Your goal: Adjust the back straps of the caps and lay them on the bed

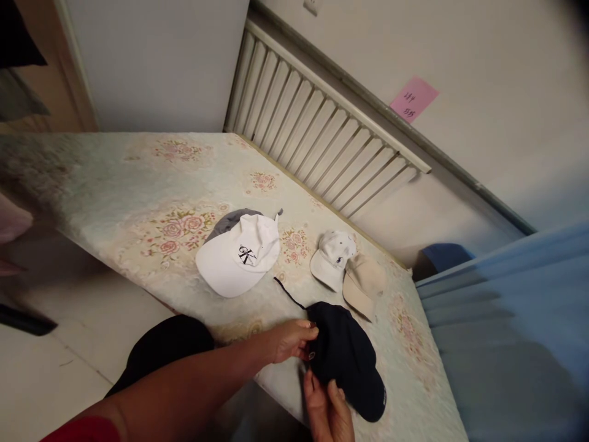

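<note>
A dark navy baseball cap (343,353) lies over the near part of the table, its brim pointing to the lower right. A thin dark strap end (289,293) sticks out from its back. My left hand (294,341) pinches the cap's back edge, where a small round metal piece shows. Just below, my right hand (326,405) grips the same edge between thumb and fingers; part of its fingertips is hidden. To the left, a white cap with a black CK logo (239,255) rests on a grey cap (225,222). Beyond the navy cap sit a small white cap (334,258) and a beige cap (365,282).
A flower-patterned cloth (184,178) covers the table. Behind it are a white radiator (313,123) and a wall with a pink note (415,98). A blue curtain (519,331) hangs along the right. A rounded black object (161,347) is by the near edge.
</note>
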The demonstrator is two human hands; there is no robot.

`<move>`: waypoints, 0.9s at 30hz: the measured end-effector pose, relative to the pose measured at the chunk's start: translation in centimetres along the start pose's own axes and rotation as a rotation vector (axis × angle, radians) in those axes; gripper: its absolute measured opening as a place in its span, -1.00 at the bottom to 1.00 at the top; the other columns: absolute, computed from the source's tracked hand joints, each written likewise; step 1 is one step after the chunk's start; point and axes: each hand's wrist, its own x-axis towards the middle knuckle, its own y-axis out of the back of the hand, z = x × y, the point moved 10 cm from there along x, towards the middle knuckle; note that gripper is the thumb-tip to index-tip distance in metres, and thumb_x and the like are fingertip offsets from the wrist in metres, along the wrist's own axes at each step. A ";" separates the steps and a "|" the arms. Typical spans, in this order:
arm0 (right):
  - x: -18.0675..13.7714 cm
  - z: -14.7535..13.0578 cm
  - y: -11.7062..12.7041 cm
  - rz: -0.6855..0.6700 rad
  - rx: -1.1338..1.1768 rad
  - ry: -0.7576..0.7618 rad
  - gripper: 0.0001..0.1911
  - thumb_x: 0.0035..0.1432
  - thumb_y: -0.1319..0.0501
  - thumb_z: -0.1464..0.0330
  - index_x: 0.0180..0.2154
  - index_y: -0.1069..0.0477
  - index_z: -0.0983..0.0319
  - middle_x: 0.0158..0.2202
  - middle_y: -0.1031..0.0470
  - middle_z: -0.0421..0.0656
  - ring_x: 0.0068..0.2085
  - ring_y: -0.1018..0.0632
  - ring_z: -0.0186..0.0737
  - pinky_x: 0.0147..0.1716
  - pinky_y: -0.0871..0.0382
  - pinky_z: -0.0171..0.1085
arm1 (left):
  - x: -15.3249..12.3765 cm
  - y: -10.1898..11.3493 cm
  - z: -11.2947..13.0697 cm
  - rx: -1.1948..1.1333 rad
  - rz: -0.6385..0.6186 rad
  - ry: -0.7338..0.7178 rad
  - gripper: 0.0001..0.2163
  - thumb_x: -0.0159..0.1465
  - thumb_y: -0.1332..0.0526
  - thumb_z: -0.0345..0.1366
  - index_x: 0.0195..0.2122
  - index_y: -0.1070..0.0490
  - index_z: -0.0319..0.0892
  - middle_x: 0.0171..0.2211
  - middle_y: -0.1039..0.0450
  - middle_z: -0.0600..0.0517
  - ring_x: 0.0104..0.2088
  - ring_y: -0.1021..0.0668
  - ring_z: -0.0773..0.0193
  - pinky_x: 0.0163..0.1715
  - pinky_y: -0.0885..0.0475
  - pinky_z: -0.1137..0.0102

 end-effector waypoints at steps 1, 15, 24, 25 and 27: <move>0.0 0.1 -0.1 -0.006 0.001 -0.007 -0.66 -0.25 -0.47 0.41 -0.30 -0.55 0.17 -0.16 -0.57 -0.11 -0.09 -0.54 -0.12 -0.07 -0.42 -0.07 | 0.1 0.1 0.1 0.060 0.006 0.006 -0.63 -0.01 -0.34 -0.06 -0.36 -0.29 -0.21 -0.48 -0.35 0.10 -0.50 -0.43 0.38 -0.41 -0.32 0.41; -0.1 -1.0 1.5 0.046 0.027 0.025 -0.77 -0.24 -0.47 0.44 -0.44 -0.55 0.13 -0.27 -0.60 -0.19 -0.21 -0.57 -0.19 -0.22 -0.48 -0.15 | -1.7 0.7 9.5 1.721 0.583 -0.699 -0.80 0.18 -0.10 -0.47 -0.18 -0.37 -0.22 -0.13 -0.38 -0.09 0.02 -0.32 0.10 0.10 -0.10 0.14; -1.1 -2.1 0.1 0.045 -0.001 0.074 -0.63 -0.15 -0.42 0.39 -0.21 -0.51 0.16 -0.20 -0.58 -0.13 -0.15 -0.55 -0.15 -0.23 -0.47 -0.16 | -0.5 3.1 8.2 1.235 0.519 -0.582 -0.83 0.16 -0.06 -0.50 -0.52 -0.30 -0.16 -0.50 -0.30 -0.05 -0.24 -0.45 0.07 -0.06 -0.17 0.16; -1.2 -2.2 -0.1 0.033 -0.003 0.074 -0.61 -0.13 -0.41 0.37 -0.17 -0.50 0.15 -0.18 -0.58 -0.14 -0.13 -0.54 -0.16 -0.23 -0.47 -0.17 | -0.6 3.6 8.2 1.130 0.535 -0.573 -0.85 0.15 -0.09 -0.48 -0.53 -0.28 -0.14 -0.53 -0.27 -0.02 -0.24 -0.46 0.06 -0.07 -0.18 0.17; -1.2 -2.3 -0.5 0.015 -0.005 0.073 -0.59 -0.12 -0.41 0.37 -0.15 -0.49 0.14 -0.16 -0.57 -0.14 -0.12 -0.54 -0.16 -0.20 -0.47 -0.16 | -0.4 4.5 7.5 0.909 0.516 -0.508 -0.89 0.12 -0.15 -0.44 -0.51 -0.26 -0.12 -0.59 -0.23 0.05 -0.29 -0.47 0.08 -0.11 -0.21 0.20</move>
